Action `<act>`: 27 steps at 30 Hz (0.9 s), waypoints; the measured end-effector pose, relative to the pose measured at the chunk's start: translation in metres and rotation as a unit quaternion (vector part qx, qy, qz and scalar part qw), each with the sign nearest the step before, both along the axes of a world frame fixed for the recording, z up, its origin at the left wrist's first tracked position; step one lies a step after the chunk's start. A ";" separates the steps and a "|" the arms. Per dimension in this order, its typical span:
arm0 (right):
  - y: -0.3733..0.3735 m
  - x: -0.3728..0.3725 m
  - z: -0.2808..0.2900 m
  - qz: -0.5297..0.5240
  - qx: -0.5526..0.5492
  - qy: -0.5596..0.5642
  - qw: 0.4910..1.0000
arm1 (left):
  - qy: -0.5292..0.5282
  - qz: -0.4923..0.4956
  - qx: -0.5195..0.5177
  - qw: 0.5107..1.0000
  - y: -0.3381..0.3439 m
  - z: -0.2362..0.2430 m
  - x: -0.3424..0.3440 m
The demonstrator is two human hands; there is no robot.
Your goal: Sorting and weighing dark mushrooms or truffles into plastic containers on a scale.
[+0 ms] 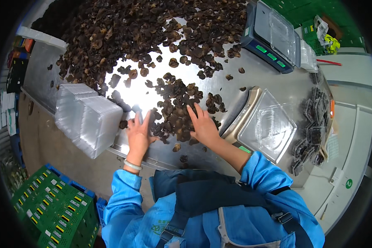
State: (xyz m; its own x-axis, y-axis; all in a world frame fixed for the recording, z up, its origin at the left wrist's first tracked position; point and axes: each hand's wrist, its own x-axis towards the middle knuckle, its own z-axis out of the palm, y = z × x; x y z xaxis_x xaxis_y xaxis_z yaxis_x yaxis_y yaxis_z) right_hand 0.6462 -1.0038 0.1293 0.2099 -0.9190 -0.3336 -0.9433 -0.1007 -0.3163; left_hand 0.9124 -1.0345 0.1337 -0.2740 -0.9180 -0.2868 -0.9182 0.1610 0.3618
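My left hand (137, 134), a pale bangle at its wrist, has its fingers spread at the left edge of a small pile of dark, crinkled pieces resembling wood ear fungus (177, 110). On the pile's right side, my right hand (201, 128) reaches in with fingers apart. Left of my left hand stands a stack of clear plastic containers (96, 124). Right of my right hand, a scale (244, 107) bears a clear lidded tray (266, 120). A large heap of the same dark pieces (132, 25) covers the back of the steel table (41, 78).
A second scale (262, 47) sits at the back right beside white stacked items (308, 56). Stacks of dark packed containers (310, 132) line the right edge. Green crates (56, 206) are piled at lower left. Green crates with a yellow item (330, 43) are beyond the table.
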 end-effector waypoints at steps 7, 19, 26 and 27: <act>-0.023 0.001 -0.001 -0.102 0.021 -0.084 0.991 | 0.160 -0.036 0.020 0.986 -0.031 -0.009 -0.065; -0.018 -0.005 0.014 -0.197 -0.035 -0.416 0.887 | 0.372 -0.019 0.142 0.917 -0.040 0.018 -0.103; 0.036 -0.077 0.108 -0.276 -0.188 -0.406 0.850 | 0.400 -0.157 0.080 0.899 -0.024 0.110 -0.196; 0.046 -0.094 0.116 -0.293 -0.212 -0.396 0.844 | 0.412 -0.187 0.075 0.889 -0.021 0.118 -0.218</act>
State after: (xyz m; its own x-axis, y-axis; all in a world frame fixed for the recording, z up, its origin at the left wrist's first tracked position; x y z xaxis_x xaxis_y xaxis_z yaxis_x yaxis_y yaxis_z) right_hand 0.5522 -0.9574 0.2457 -0.3192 -0.9441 0.0825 -0.3808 0.0480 -0.9234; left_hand 0.6947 -1.0559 0.2516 -0.7260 -0.6864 0.0405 -0.2247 0.2926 0.9295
